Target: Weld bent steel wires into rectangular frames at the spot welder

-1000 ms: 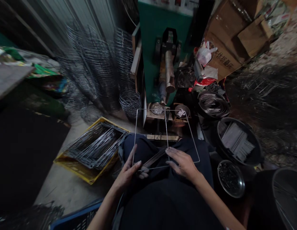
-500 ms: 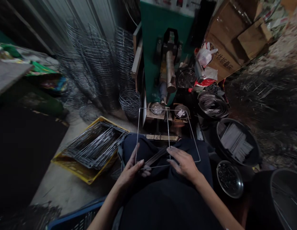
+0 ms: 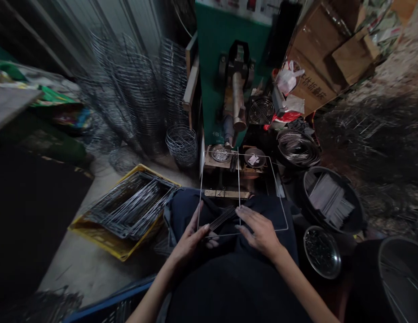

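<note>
Though thin, a silvery wire rectangle (image 3: 201, 188), 1 rod (image 3: 239, 179) across it.

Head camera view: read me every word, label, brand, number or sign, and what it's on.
"休折叠床": on the large cardboard box; the character before it is unclear.
Green machine: characters low on its front and marks along its top, too blurred to read.
</note>
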Demonstrator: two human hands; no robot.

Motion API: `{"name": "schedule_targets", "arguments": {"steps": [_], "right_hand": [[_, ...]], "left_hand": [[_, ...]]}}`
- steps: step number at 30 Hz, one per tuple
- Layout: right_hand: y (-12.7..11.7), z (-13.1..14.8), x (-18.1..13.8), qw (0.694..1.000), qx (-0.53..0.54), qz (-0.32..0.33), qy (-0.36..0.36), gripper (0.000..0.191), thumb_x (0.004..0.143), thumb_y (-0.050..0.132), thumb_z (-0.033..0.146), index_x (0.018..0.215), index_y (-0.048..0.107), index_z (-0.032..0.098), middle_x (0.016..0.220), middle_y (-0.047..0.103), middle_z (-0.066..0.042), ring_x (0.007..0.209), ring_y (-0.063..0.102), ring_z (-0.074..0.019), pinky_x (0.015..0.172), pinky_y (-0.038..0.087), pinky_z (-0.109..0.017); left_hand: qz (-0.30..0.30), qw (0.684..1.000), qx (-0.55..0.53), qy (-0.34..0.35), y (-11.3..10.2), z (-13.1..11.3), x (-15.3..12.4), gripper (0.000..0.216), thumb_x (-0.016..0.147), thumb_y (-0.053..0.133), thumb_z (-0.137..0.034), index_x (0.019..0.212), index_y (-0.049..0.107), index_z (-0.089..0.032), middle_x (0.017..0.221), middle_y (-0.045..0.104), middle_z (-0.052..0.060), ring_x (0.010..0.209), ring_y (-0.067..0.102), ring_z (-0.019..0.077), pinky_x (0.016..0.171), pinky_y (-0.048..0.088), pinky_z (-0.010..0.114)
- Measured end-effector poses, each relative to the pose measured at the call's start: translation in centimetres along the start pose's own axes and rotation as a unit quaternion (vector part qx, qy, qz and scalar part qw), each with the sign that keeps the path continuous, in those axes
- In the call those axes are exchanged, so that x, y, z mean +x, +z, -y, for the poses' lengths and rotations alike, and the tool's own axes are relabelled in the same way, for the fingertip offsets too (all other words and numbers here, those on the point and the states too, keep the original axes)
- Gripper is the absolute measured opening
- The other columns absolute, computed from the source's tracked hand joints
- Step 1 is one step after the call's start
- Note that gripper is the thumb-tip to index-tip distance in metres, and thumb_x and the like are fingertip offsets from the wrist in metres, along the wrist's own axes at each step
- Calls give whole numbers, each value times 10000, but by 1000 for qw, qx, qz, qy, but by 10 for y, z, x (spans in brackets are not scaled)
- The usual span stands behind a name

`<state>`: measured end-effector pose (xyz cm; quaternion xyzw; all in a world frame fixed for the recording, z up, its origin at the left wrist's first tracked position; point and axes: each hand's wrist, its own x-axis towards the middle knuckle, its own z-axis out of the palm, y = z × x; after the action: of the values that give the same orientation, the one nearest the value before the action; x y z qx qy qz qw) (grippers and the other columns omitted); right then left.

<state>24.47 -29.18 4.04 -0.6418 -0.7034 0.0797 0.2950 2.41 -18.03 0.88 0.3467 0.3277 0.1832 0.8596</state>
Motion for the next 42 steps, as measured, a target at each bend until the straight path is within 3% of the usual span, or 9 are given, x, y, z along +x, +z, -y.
{"name": "schedule_targets", "arguments": {"steps": [11,18,20,26,31,35,42], "right_hand": [[7,-10,-4,1000,-12,17,2,441,936,587,225,1374,538,209,1308,627,-78,1256,555,-221,1043,496,-368],[-3,-31,-11,986,-117,-44,110,348,945,578,259,1283,608,180,1252,656,-114,1183,608,-271,989,528,-436],[2,-23,-6,990,-98,-33,95,352,947,572,251,1291,601,184,1259,652,-110,1207,591,-265,1008,514,-431],[20,14,7,996,64,45,-41,443,947,555,220,1388,515,196,1312,625,-81,1278,533,-204,1060,475,-363],[8,8,-2,999,35,34,-1,501,945,568,212,1435,473,239,1337,606,-81,1294,517,-228,1059,479,-406],[-1,3,-9,998,40,56,9,506,940,584,215,1432,477,255,1336,608,-70,1250,560,-206,1039,501,-358],[-6,11,-20,996,40,85,-1,516,919,611,210,1419,490,250,1313,626,-65,1180,614,-191,998,526,-309]], "left_hand": [[-17,1000,21,5,0,-2,-2,1014,870,658,-360,1540,-99,-288,713,720,79,579,688,204,554,535,274],[-24,999,22,-3,-8,4,0,1000,871,655,-368,1543,-84,-309,725,724,79,596,703,230,535,533,277],[-17,1000,23,-6,-8,5,2,1014,867,662,-364,1540,-95,-310,721,723,78,590,701,229,529,532,275],[-14,1000,12,-7,-4,7,1,1000,866,663,-346,1547,-68,-302,722,722,74,570,690,207,535,529,260],[-59,998,9,3,-11,1,-11,1006,868,658,-349,1545,-85,-289,709,721,81,565,692,216,509,522,255],[-68,998,-7,15,-12,-7,-22,1040,861,671,-328,1537,-119,-279,736,730,86,555,686,207,516,534,270],[-64,998,-15,12,-5,-13,-34,988,835,703,-335,1555,27,-298,741,732,82,544,681,202,508,526,262]]}}
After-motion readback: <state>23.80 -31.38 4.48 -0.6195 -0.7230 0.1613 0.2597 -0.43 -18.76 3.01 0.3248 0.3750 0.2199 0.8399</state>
